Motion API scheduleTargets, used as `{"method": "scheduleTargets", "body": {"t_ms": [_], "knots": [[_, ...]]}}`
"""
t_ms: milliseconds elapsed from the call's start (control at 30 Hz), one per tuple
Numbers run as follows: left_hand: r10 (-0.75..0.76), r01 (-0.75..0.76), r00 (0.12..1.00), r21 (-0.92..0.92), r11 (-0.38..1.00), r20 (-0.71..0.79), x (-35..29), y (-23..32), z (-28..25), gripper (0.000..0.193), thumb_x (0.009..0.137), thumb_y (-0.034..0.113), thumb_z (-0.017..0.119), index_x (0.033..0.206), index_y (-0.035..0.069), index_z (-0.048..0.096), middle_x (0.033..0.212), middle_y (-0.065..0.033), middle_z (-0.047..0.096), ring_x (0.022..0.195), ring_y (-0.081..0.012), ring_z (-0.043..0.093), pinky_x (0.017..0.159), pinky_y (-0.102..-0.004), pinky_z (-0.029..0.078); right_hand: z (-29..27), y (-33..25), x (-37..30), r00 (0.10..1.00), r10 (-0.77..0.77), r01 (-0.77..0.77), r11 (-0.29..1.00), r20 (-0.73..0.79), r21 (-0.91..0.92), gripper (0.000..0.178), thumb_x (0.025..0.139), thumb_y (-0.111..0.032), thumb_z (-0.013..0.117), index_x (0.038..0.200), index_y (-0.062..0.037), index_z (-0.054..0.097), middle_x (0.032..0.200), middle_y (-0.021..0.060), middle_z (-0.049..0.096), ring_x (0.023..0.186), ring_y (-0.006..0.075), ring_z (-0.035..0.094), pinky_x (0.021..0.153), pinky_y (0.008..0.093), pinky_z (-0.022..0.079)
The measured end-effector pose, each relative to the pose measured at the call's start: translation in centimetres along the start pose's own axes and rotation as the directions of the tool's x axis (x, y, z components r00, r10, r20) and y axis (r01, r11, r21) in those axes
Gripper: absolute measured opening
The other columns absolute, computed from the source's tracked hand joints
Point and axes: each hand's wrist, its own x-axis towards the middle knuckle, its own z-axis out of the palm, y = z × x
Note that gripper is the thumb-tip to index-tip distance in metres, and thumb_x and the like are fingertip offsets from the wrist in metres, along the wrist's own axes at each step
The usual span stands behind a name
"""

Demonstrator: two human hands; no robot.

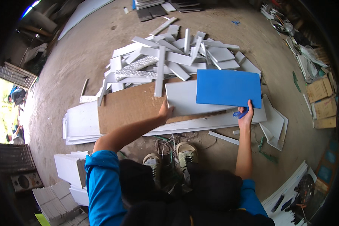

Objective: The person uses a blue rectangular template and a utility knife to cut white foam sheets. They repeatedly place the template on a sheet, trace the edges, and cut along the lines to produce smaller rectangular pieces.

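Observation:
My left hand (pixel 165 112) is closed on the left end of a white board (pixel 180 98) that looks like foam. Overlapping the board's right part is a flat blue rectangular sheet (pixel 228 87). At its lower right corner my right hand (pixel 246 116) grips the sheet, thumb up along its face. A small blue item (pixel 239 113), perhaps a tool handle, also sits in the right hand; its kind is unclear. Beneath both pieces lies brown cardboard (pixel 128 107) over long white boards (pixel 81 122).
Beyond the cardboard, white offcut strips (pixel 173 56) form a loose heap. Stacked white blocks (pixel 60 199) stand at lower left. Cardboard boxes (pixel 323 101) line the right side. Cords and scraps (pixel 169 145) lie around my shoes (pixel 186 152). Two people show through the left doorway.

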Motion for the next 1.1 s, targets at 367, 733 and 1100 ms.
{"method": "scheduleTargets", "body": {"t_ms": [367,733,1100], "knots": [[0.205,-0.239,0.915,-0.055,0.97,-0.347,-0.6,-13.5,-13.5,0.065,0.079,0.009,0.053,0.135,0.016,0.021,0.104,-0.0203,0.056,0.086,-0.0275,0.058,0.074,-0.0333,0.045,9.1,13.7,-5.8,0.939,0.318,-0.295,0.941,0.129,-0.169,0.017,0.077,-0.024,0.062,0.082,-0.0114,0.051,0.066,-0.0013,0.048,0.045,0.0078,0.04,0.039,0.0204,0.031],[0.502,-0.265,0.699,0.467,0.844,-0.51,-5.0,-11.5,-14.5,0.044,0.083,0.017,0.05,0.126,0.011,0.038,0.111,-0.0163,0.038,0.1,-0.0315,0.037,0.088,-0.0425,0.031,9.3,13.3,-11.6,0.878,0.477,-0.414,0.71,-0.044,-0.57,0.024,0.076,-0.024,0.065,0.083,-0.008,0.048,0.062,-0.0041,0.037,0.044,0.0036,0.033,0.037,0.0183,0.025],[0.606,-0.369,0.669,0.514,0.774,-0.431,-3.8,-9.6,-14.5,0.053,0.079,0.023,0.058,0.125,0.008,0.036,0.115,-0.0175,0.034,0.1,-0.0339,0.033,0.087,-0.0438,0.031,4.3,9.8,-1.6,0.98,0.129,0.112,0.281,0.154,-0.953,0.032,0.086,-0.034,0.05,0.086,-0.0021,0.053,0.063,0.0034,0.05,0.044,0.0065,0.043,0.038,0.0212,0.032]]}}
